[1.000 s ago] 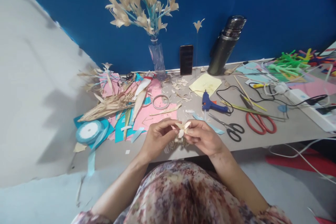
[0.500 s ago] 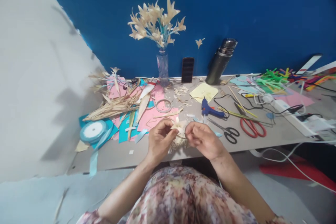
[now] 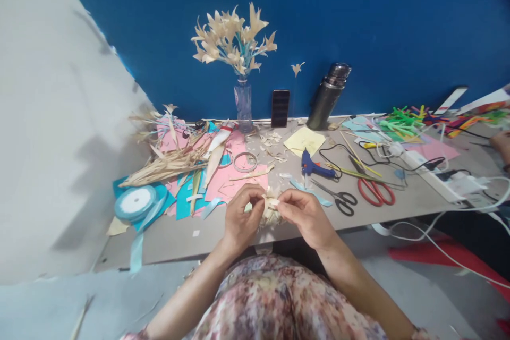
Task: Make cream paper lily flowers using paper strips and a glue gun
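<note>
A small cream husk flower (image 3: 272, 194) is held between my two hands above the table's front edge. My left hand (image 3: 242, 217) is closed on it, thumb and fingers pinched together at its left side. From the right, my right hand (image 3: 306, 217) pinches a pale petal of the same flower with thumb and forefinger. The flower's base is partly hidden by my fingers. Under the hands lies a heap of pale husk scraps (image 3: 272, 219). Just beyond my right hand are a light blue ribbon strip (image 3: 314, 193), black-handled scissors (image 3: 345, 204) and a blue glue gun (image 3: 314, 164).
A bottle (image 3: 244, 106) with husk flowers, a phone (image 3: 280, 108) and a dark thermos (image 3: 329, 96) stand along the wall. Husks (image 3: 167, 166), a ribbon spool (image 3: 135, 203) and a tape roll (image 3: 244, 161) lie left. Red scissors (image 3: 376, 191), a power strip (image 3: 430, 175) and another person's hand (image 3: 501, 145) are right.
My right hand has moved in to the left and now pinches the flower's petal. The view has shifted slightly, and another person's hand has appeared at the right edge.
</note>
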`<state>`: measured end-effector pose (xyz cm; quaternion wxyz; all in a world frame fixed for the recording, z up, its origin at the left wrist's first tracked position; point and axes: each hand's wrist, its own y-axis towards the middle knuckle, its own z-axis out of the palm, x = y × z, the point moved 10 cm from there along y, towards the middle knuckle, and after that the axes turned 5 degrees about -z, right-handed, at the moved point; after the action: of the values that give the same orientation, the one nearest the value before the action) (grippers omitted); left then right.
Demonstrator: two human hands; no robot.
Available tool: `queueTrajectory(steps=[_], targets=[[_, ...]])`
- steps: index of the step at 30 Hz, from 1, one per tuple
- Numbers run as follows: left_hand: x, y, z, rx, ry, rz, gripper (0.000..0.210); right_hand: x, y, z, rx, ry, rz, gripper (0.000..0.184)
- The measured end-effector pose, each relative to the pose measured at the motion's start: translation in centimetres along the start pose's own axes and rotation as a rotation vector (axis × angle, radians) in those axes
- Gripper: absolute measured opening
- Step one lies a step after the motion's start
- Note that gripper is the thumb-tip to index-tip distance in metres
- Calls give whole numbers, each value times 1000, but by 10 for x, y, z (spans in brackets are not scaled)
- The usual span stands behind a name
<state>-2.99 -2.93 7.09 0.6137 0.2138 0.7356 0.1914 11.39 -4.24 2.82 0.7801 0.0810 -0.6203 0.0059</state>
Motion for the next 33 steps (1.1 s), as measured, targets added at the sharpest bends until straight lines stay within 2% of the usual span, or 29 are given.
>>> queueTrajectory(steps=[2,5,7,9,13,18,21,25,27,33], targets=[[12,2,3,0,-61,-108,10,6,3,-3,9,-34,-18,22],[39,4,10,20,-250,-390,7,9,9,-12,8,-17,-10,22],[52,4,17,46,-392,-566,14,9,15,-21,-13,-6,-6,22],[58,10,21,61,-488,-654,23,9,22,-30,-46,-26,-3,23],[61,27,34,139,-566,-705,30,11,40,-35,-93,-96,-14,21],[57,42,45,211,-485,-675,19,22,55,-36,-99,-212,-87,17],[55,46,45,188,-413,-648,15,21,57,-42,-98,-267,-87,19],[56,50,38,53,-354,-594,14,16,55,-46,-101,-274,-64,19],[60,48,35,6,-336,-615,13,15,54,-47,-98,-279,-58,18],[73,34,49,118,-443,-792,27,13,50,-52,-105,-314,-49,19]])
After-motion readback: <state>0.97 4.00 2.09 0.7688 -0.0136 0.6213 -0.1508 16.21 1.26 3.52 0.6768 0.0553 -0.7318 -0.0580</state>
